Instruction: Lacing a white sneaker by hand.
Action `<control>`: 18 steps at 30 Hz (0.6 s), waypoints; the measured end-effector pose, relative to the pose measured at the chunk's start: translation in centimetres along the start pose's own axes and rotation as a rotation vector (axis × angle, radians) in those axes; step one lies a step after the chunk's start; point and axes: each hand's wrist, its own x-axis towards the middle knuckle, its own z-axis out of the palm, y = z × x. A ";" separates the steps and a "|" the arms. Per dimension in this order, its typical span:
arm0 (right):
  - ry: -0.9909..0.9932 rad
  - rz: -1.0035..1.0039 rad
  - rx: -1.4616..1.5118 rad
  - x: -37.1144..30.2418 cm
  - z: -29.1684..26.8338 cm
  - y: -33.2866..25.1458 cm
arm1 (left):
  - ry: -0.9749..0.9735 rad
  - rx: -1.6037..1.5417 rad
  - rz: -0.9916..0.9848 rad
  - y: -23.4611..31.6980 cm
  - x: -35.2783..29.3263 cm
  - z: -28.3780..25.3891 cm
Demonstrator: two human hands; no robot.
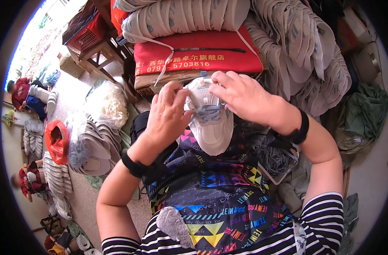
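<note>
The left hand [167,111] covers the near side of the white shoe [212,123] and the right hand [241,95] hides its collar, so where the grey lace [209,113] runs under the fingers cannot be told; the shoe's heel is lost behind both hands. The stacks of pale soles [304,46] are cut off by the dark rim at the top and right; the people [26,94] at the far left are small, bent by the lens and partly cropped, so their work cannot be made out.
</note>
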 end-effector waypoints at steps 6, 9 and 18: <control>-0.317 0.044 0.267 0.7 0.4 2.3 | -0.311 -0.010 0.201 -1.9 1.8 -0.9; -0.372 0.135 0.435 0.5 0.4 2.5 | -0.350 -0.119 0.150 -2.1 2.5 -0.3; -0.176 0.603 0.742 0.3 4.4 0.7 | -0.033 -0.560 -0.288 -0.8 0.6 3.7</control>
